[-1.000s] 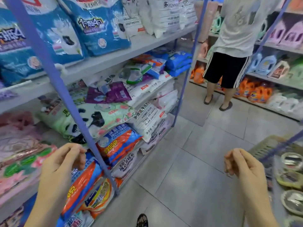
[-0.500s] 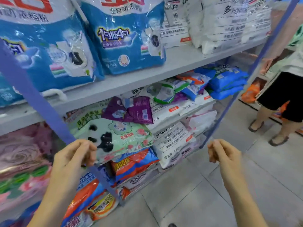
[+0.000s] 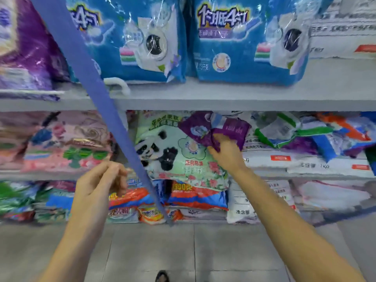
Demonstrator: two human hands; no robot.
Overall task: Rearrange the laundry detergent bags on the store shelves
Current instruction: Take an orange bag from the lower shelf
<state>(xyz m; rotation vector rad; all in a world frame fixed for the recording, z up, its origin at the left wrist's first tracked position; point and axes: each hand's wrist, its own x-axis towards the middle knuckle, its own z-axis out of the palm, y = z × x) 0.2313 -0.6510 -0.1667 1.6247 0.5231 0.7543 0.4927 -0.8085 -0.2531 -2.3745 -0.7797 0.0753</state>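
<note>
A small purple detergent bag [image 3: 200, 130] lies on the middle shelf, on top of a large pale-green bag with a panda print [image 3: 179, 157]. My right hand [image 3: 224, 152] reaches up to the purple bag and grips its lower edge. My left hand [image 3: 103, 183] hovers lower, in front of the shelf edge beside the blue upright post [image 3: 114, 110], with its fingers curled and thumb against fingertips, holding nothing that I can see. Two large blue detergent bags [image 3: 244, 41] stand on the upper shelf [image 3: 203, 98].
Pink floral bags [image 3: 61, 143] fill the middle shelf left of the post. White sacks [image 3: 305, 159] and a jumble of small green, blue and orange bags [image 3: 305, 131] lie to the right. Orange and blue bags [image 3: 193, 196] sit on the bottom shelf. Grey tiled floor [image 3: 183, 251] lies below.
My view has turned to face the shelves squarely and closer. My right hand rose from mid-air to the purple bag and took hold of it. My left hand stayed near the post.
</note>
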